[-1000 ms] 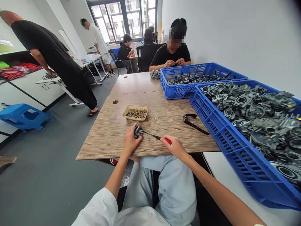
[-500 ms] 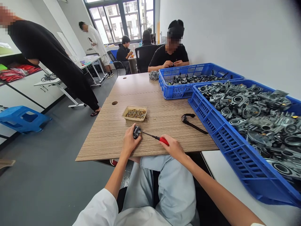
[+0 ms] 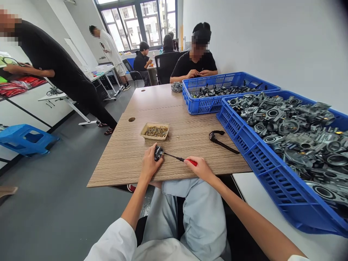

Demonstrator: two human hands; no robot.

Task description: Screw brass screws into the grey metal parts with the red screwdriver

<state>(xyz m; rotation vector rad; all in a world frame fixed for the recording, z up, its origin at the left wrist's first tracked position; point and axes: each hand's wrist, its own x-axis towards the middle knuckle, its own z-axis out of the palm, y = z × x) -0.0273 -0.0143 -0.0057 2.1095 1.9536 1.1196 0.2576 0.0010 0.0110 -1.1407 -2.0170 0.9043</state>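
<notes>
My left hand (image 3: 149, 162) is wrapped round a small dark-grey metal part (image 3: 157, 152) near the front edge of the wooden table (image 3: 122, 159). In my right hand (image 3: 199, 168) is a screwdriver (image 3: 193, 162) with a red handle, its thin dark shaft pointing left. The shaft's tip meets the right side of the metal part; the exact contact is too small to make out. Beyond my left hand sits a cream tray (image 3: 154, 137) of small brass-coloured screws. One loose screw (image 3: 177, 137) lies to the right of that tray.
A black watch (image 3: 214, 138) lies right of centre. Two blue crates, the near one (image 3: 252, 156) full of metal parts and the far one (image 3: 199, 107) with dark parts, line the right side. A person (image 3: 197, 58) sits across the table; another (image 3: 62, 61) stands at left.
The fingers of my right hand have shifted slightly on the red handle. At left, the standing person's forearms have come into view. My left hand and the metal part look unmoved.
</notes>
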